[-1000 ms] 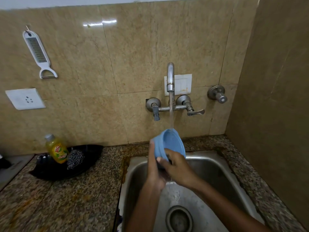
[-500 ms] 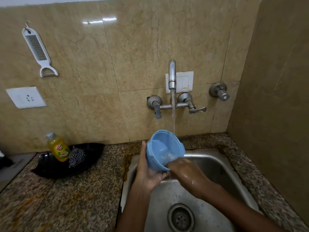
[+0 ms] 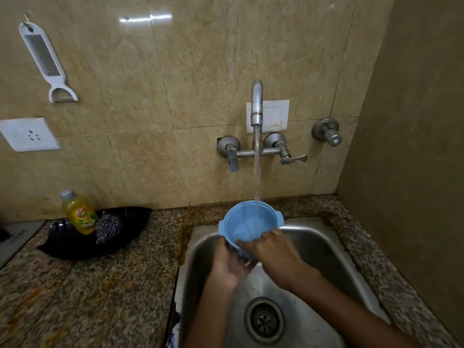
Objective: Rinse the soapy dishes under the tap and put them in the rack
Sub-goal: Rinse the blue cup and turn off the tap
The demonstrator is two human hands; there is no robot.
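Fingers [image 3: 227,249] of the left hand [image 3: 229,264] wrap the blue bowl [image 3: 247,223] from below at 7 o'clock. It is over the sink [image 3: 324,249], under water from the tap [image 3: 256,101] at 12 o'clock. Right hand [image 3: 275,252] grips its near rim at 5 o'clock.

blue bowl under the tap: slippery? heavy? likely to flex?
Probably slippery: the blue bowl is wet, water running into it. Looks like thin plastic, so likely light and slightly flexible. The left hand cups it underneath while the right hand grips its rim.
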